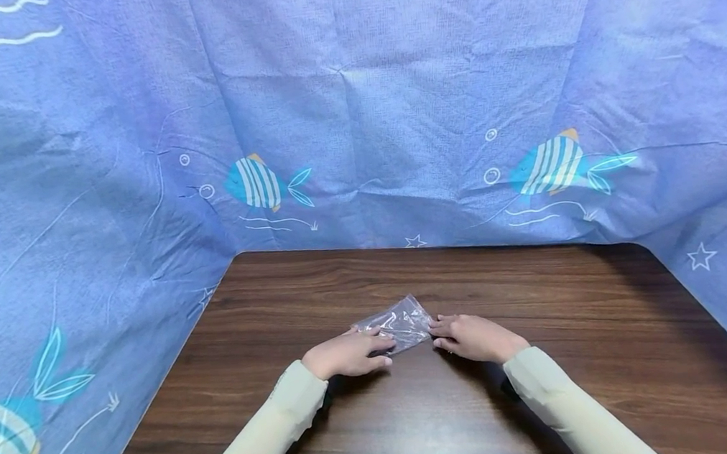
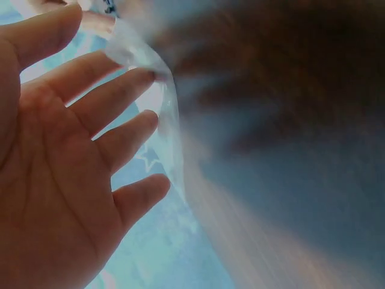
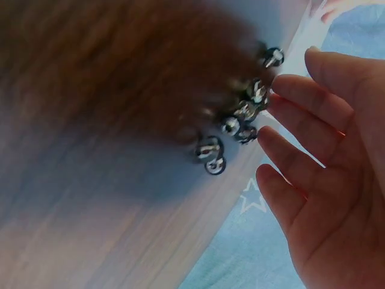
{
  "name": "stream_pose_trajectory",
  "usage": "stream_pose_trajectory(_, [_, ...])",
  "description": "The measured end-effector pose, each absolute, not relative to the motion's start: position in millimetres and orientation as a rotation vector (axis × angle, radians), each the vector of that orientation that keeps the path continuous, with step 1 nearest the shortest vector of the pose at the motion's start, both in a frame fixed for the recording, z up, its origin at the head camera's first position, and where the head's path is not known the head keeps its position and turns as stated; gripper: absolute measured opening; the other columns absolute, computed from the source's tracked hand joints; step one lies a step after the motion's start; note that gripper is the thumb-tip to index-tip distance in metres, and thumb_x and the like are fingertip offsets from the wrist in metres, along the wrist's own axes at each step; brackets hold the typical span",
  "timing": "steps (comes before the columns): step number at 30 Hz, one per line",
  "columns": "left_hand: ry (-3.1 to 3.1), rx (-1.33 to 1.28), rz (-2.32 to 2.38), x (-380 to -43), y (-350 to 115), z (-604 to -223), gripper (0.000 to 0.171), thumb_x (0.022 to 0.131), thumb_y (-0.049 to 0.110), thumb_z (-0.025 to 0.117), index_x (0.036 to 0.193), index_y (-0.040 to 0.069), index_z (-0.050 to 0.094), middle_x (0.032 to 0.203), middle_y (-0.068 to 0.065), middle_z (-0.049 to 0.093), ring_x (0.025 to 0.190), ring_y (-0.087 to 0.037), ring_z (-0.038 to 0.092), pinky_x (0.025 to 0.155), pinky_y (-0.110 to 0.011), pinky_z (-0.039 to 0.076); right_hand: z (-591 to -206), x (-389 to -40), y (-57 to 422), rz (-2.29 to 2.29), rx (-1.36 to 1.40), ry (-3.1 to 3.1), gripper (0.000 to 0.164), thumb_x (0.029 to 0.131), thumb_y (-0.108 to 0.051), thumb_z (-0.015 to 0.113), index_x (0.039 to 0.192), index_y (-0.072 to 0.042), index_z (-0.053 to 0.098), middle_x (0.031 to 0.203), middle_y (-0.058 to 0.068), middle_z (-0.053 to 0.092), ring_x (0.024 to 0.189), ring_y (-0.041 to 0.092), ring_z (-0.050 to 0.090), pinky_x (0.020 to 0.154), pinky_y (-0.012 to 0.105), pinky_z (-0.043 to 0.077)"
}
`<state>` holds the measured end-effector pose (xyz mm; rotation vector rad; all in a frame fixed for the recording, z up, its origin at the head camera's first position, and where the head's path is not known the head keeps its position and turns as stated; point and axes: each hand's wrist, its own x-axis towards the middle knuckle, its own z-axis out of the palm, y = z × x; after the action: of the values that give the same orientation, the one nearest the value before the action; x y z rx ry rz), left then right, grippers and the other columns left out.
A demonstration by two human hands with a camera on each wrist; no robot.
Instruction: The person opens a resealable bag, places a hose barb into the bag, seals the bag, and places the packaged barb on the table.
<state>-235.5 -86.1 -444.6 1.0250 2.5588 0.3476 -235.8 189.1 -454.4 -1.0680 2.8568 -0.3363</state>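
Note:
A clear plastic bag (image 1: pixel 406 322) lies flat and wrinkled near the middle of the table. My left hand (image 1: pixel 351 353) rests on the bag's near left part, its fingers extended; in the left wrist view the fingertips touch the film. At the bag's right edge is my right hand (image 1: pixel 477 337), fingers extended and slightly bent, with nothing gripped. Several small shiny ring-like metal pieces (image 3: pixel 231 125) lie on the table by its fingertips in the right wrist view. Their exact kind is too blurred to tell, and in the head view the hand hides most of them.
The brown wood-grain table (image 1: pixel 537 284) has rounded far corners. A blue curtain (image 1: pixel 405 108) printed with fish hangs behind it and along both sides. Shadows of the arms fall across the near part of the tabletop.

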Motion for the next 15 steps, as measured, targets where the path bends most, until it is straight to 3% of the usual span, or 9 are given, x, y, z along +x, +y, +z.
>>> stream_pose_trajectory(15, [2.558, 0.909, 0.404, -249, -95, -442, 0.046, 0.099, 0.034, 0.051, 0.141, 0.014, 0.051, 0.145, -0.004, 0.049, 0.144, -0.028, 0.029, 0.116, -0.055, 0.021, -455, -214, 174, -0.323, -1.161, 2.862, 0.037, 0.097, -0.029, 0.057, 0.121, -0.003, 0.066, 0.126, 0.015, 0.064, 0.12, 0.029, 0.059, 0.099, 0.044, 0.047])
